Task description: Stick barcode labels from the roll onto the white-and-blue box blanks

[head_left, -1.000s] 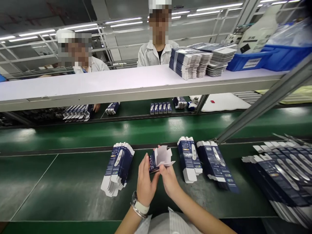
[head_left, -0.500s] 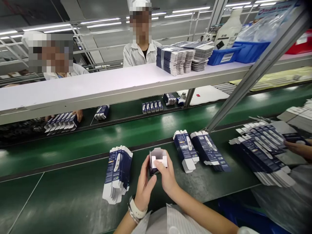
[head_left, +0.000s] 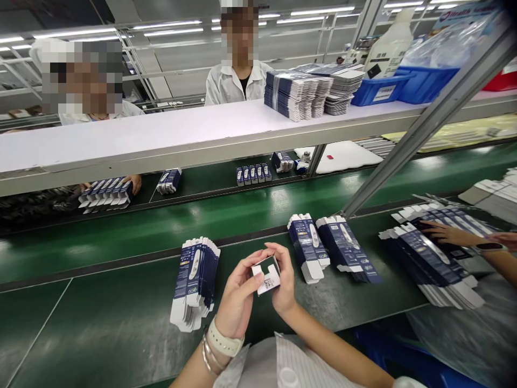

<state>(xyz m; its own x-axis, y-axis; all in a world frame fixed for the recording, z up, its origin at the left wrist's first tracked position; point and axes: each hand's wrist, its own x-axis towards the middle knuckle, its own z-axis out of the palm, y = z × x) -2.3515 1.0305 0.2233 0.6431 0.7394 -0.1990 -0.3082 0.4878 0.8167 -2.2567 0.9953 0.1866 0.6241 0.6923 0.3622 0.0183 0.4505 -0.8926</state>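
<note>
A small carton (head_left: 268,278) is held between both hands with one end turned toward me; white end flaps show, one printed with a square code. My left hand (head_left: 239,291) wraps its left side, the thumb pressing on a flap. Around the right side curl the fingers of my right hand (head_left: 285,280). Most of the carton's body is hidden by the hands. To the left lies a stack of flattened blue-and-white cartons (head_left: 195,280). Right of my hands are a smaller carton stack (head_left: 308,245) and another pile (head_left: 346,247), both flat on the dark green surface.
A white shelf (head_left: 161,141) crosses in front, bearing bundled cartons (head_left: 297,94) and blue bins (head_left: 379,89). A slanted metal post (head_left: 398,148) stands right. A co-worker's hand (head_left: 448,234) rests over a large carton pile (head_left: 424,264). Two people stand across the green belt (head_left: 210,213).
Both hands have closed round the carton, and its end has tilted, with the flaps now folded inward and the code showing. The co-worker's hand at right has reached left over the pile.
</note>
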